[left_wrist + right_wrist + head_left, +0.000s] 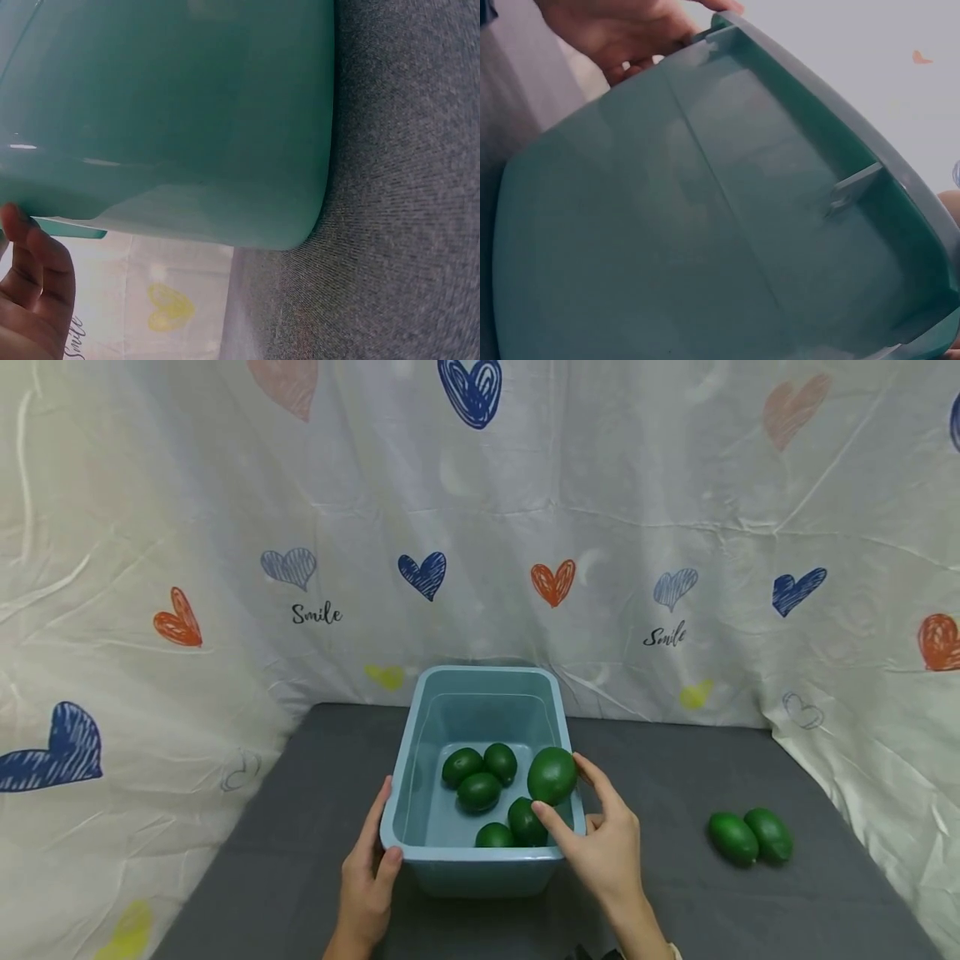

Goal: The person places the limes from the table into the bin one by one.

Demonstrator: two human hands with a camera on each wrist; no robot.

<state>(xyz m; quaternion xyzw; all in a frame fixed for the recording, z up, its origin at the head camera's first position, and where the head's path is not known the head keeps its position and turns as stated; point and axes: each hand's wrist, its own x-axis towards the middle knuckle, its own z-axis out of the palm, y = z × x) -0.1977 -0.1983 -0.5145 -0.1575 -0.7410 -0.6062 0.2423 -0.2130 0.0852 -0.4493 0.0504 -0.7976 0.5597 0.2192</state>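
A blue-green plastic bin [483,853] stands on the dark cloth, with several glossy dark green oval fruits [478,792] on its floor. My left hand [365,881] grips the bin's near left corner, its thumb at the rim and fingers along the outer side; in the left wrist view, curled fingers [51,262] show beside the wall. Over the bin's right near part, my right hand [606,839] pinches one green fruit [552,776] between thumb and fingers. Below this fruit lies another, partly covered by the thumb. The right wrist view shows mostly the bin's outer wall [630,225].
Two more green fruits [750,837] lie touching each other on the dark cloth [675,777], right of the bin. Behind the bin hangs a pale curtain [487,535] printed with hearts, which also runs along both sides.
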